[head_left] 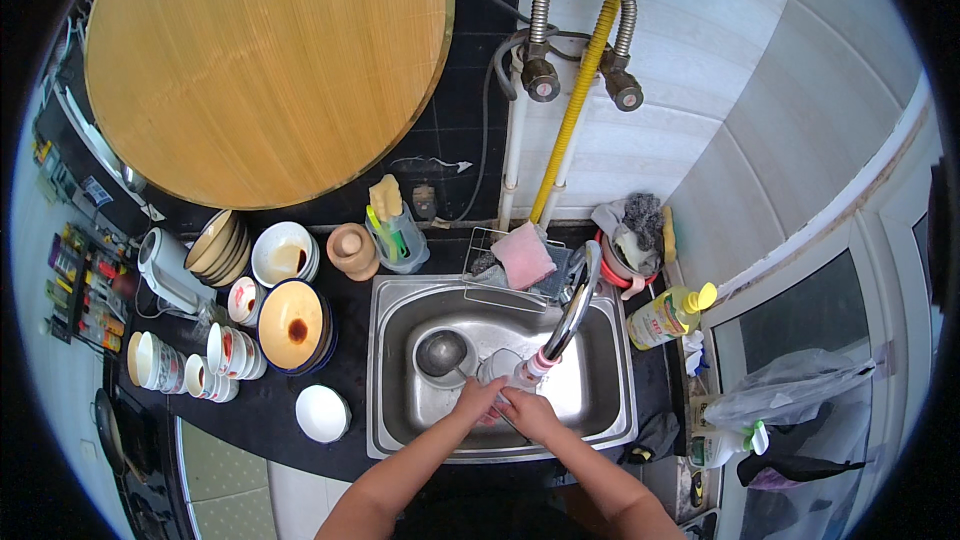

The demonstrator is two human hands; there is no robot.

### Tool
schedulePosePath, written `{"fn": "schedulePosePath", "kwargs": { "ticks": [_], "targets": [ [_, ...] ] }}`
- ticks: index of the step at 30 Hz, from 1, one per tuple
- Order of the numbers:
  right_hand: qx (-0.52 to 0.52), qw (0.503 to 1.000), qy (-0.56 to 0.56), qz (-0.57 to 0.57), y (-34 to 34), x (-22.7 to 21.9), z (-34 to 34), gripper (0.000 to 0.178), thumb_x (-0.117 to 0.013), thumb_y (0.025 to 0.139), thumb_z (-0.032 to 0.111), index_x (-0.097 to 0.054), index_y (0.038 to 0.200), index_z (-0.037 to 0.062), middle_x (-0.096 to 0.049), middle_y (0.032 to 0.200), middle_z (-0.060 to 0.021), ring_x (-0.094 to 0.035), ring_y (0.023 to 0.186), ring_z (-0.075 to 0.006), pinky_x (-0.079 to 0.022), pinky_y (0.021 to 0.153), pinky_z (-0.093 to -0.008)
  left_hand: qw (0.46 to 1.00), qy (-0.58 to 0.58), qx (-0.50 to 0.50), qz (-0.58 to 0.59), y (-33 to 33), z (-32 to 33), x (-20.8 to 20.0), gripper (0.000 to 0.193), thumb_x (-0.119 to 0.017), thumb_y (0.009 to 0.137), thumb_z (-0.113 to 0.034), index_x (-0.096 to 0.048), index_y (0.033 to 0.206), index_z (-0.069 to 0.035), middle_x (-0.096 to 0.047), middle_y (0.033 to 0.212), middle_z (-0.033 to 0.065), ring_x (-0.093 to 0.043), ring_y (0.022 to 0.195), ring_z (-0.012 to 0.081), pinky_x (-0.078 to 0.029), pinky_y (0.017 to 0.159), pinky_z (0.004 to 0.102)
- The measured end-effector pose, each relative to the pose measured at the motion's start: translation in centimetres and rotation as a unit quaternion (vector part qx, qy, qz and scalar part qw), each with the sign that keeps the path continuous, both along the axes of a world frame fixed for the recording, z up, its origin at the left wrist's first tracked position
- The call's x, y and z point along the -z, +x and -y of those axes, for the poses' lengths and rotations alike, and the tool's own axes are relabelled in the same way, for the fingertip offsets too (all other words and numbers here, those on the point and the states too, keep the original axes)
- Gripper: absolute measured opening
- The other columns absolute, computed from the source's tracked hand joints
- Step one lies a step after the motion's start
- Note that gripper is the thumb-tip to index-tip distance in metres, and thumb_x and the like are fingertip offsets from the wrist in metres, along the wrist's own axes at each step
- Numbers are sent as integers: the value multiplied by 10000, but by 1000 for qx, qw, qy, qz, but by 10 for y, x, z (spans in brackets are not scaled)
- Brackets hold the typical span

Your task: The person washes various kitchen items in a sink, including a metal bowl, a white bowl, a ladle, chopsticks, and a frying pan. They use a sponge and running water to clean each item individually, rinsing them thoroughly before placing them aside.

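My left hand (481,396) and my right hand (526,412) meet over the stainless-steel sink (400,290), just below the faucet (573,312). Fingers on both are curled in and pressed close together. Between them is something whitish; its kind is hidden by the hands and the water. A pale bowl-like shape (497,364) lies right under the faucet's pink-and-white spout end. To the left, a metal ladle (441,352) rests in a white bowl (424,380) on the sink floor. Its handle runs toward my hands, and I cannot tell whether they grip it.
Stacked bowls (292,325) and cups (232,352) crowd the left counter, beside a single white bowl (322,413). Behind the sink stands a wire rack (478,275) with a pink cloth (523,255). A yellow-capped bottle (665,316) stands at right.
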State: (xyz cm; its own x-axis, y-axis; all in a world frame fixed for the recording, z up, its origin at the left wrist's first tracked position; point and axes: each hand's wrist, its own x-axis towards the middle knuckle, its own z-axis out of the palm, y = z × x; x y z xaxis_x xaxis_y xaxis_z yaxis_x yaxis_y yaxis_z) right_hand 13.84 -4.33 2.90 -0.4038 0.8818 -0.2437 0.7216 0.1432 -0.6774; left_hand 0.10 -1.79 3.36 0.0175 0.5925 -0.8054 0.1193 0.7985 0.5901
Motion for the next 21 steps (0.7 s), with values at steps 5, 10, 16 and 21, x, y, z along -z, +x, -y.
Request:
{"fn": "schedulePosePath", "kwargs": {
  "ticks": [5,10,16,21],
  "targets": [
    [-77,993,90,-12,10,3,10,314,-528,734,96,-543,1047,118,-566,961,-107,-517,931,-290,-413,821,-359,990,92,-76,75,-6,11,44,505,-430,735,-77,-212,1180,25,-509,906,221,-579,540,277,-494,361,356],
    [-10,979,199,37,35,-7,5,418,-522,654,4,-548,1058,108,-532,1070,-90,-435,1079,-280,-322,951,-371,964,82,-154,200,-20,11,38,484,-385,689,-15,-242,1152,-18,-490,934,243,-585,730,343,-535,512,421],
    [281,933,30,-221,46,23,-4,344,-546,816,179,-486,1108,7,-575,947,-137,-566,862,-180,-481,685,-280,960,-65,-76,262,-19,-8,80,441,-412,705,-95,-261,1108,2,-486,920,254,-582,641,354,-523,546,429],
    [296,927,-133,-190,47,29,4,449,-576,797,197,-431,1178,8,-574,982,-155,-573,729,-152,-477,625,-273,976,-4,-33,216,-5,7,71,514,-419,715,-98,-234,1190,-30,-486,954,242,-582,639,360,-526,546,436]
  ]
}}
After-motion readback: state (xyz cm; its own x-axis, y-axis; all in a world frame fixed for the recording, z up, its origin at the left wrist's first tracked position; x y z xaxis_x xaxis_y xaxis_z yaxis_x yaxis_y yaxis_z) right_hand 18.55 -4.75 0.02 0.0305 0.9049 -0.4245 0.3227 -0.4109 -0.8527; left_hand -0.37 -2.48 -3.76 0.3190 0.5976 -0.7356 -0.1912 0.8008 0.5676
